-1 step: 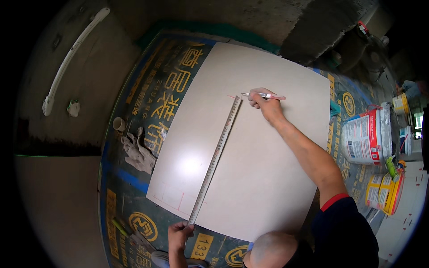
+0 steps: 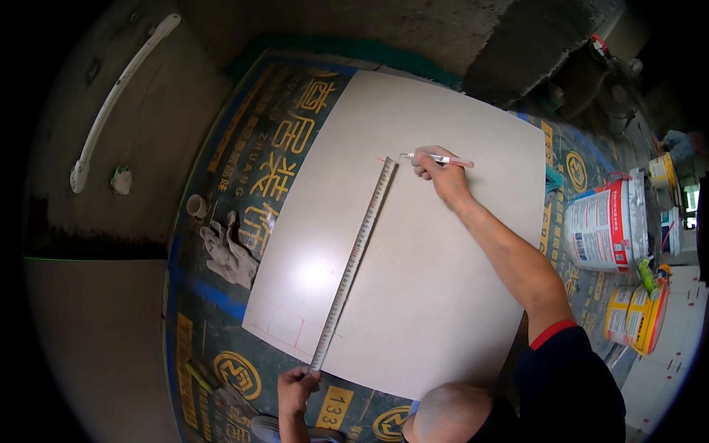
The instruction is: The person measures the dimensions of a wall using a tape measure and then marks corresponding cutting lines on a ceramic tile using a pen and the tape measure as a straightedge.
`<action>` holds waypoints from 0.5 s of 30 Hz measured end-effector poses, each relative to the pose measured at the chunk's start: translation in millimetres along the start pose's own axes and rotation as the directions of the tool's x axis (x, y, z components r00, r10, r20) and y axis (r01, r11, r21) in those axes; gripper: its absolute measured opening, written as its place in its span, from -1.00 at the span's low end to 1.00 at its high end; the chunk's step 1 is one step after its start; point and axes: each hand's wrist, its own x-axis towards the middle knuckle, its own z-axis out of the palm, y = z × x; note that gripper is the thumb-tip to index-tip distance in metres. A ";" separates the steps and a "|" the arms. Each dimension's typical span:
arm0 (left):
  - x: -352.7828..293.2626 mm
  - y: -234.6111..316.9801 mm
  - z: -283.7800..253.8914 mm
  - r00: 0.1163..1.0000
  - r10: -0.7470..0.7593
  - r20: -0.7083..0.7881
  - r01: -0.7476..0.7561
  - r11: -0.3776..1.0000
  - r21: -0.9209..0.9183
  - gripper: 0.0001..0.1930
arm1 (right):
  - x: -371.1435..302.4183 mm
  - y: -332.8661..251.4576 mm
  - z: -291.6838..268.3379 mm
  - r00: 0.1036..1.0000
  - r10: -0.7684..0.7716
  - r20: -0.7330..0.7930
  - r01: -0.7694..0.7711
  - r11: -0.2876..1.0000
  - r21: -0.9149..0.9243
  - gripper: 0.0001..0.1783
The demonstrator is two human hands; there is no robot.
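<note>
A large pale tile (image 2: 436,288) lies over a dark printed floor covering. Across it stretches a tape measure (image 2: 349,266), its blade running from the near edge up toward the far middle. My left hand (image 2: 297,387) pinches the blade's near end at the tile's edge; no tape case shows. Over the far part of the tile, my right hand (image 2: 442,177) holds a white-and-red marker pen (image 2: 450,160), closed around it. The pen's tip points left, a little right of the blade's far end. Short red lines (image 2: 300,332) are drawn near the tile's near left corner, and another red mark shows beside the blade's far end.
Left of the tile lie a pair of grey-white gloves (image 2: 227,255) and a paper cup (image 2: 196,206). A white bucket (image 2: 602,225) and a yellow bucket (image 2: 634,319) stand to the right. A green-handled tool (image 2: 199,375) rests at the lower left. Bare walls rise beyond.
The far end of the tape blade has shifted slightly left. The marker pen has moved very slightly to the right; my left hand stays in place.
</note>
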 end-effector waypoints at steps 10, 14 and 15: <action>8.0 10.7 -14.2 0.991 0.087 -0.098 -0.084 0.996 0.038 -0.89 | -8.6 0.3 -3.0 0.998 -0.060 0.007 0.061 0.992 -0.110 -0.74; 4.9 14.6 -10.3 0.991 0.087 -0.104 -0.082 0.995 0.051 -0.89 | 4.1 -2.3 1.6 0.994 -0.073 0.083 0.092 0.962 -0.257 -0.72; 3.2 16.9 -8.0 0.991 0.085 -0.108 -0.080 0.995 0.052 -0.89 | 5.5 -1.6 2.9 0.993 -0.078 0.088 0.101 0.951 -0.292 -0.73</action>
